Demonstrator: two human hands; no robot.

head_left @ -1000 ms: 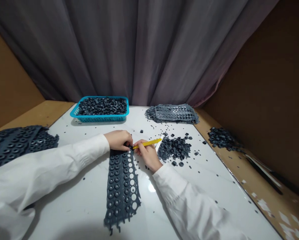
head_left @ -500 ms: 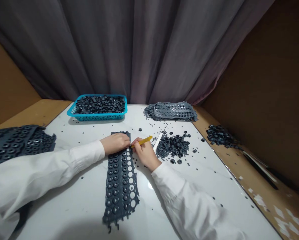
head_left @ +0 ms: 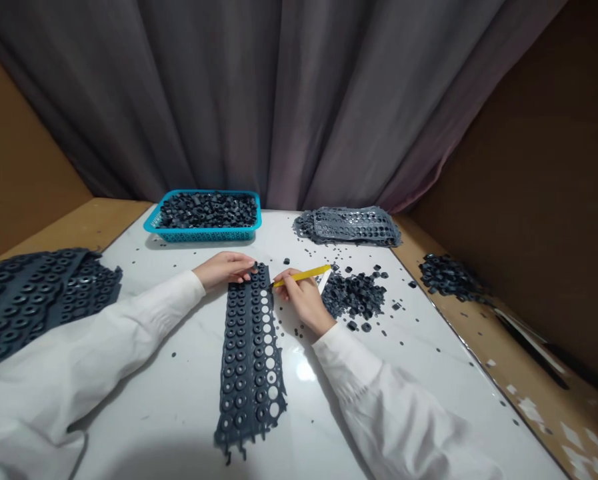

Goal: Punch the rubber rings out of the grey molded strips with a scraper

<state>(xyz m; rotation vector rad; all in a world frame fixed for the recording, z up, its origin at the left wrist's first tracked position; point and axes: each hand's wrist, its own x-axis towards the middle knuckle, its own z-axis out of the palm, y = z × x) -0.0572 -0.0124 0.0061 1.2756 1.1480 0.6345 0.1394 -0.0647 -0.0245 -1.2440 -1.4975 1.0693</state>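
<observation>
A long dark grey rubber sheet (head_left: pixel 249 353) studded with ring-shaped parts lies lengthwise on the white table (head_left: pixel 153 373); its right column shows empty holes. My left hand (head_left: pixel 225 269) rests on the sheet's far left corner, fingers pressed down on it. My right hand (head_left: pixel 303 298) is closed on a yellow stick tool (head_left: pixel 301 275), whose tip points at the sheet's far right edge. A pile of loose dark rings (head_left: pixel 355 295) sits just right of my right hand.
A blue basket (head_left: pixel 205 234) full of dark rings stands at the back. Spent perforated sheets (head_left: pixel 351 227) lie at the back right, a stack of full sheets (head_left: pixel 33 293) at the left. More rings (head_left: pixel 446 277) and dark tools (head_left: pixel 529 347) lie on the wooden edge at right.
The sheet now lies further up the table and my left hand has shifted from on top of it to its far left corner. My right hand still holds the tool.
</observation>
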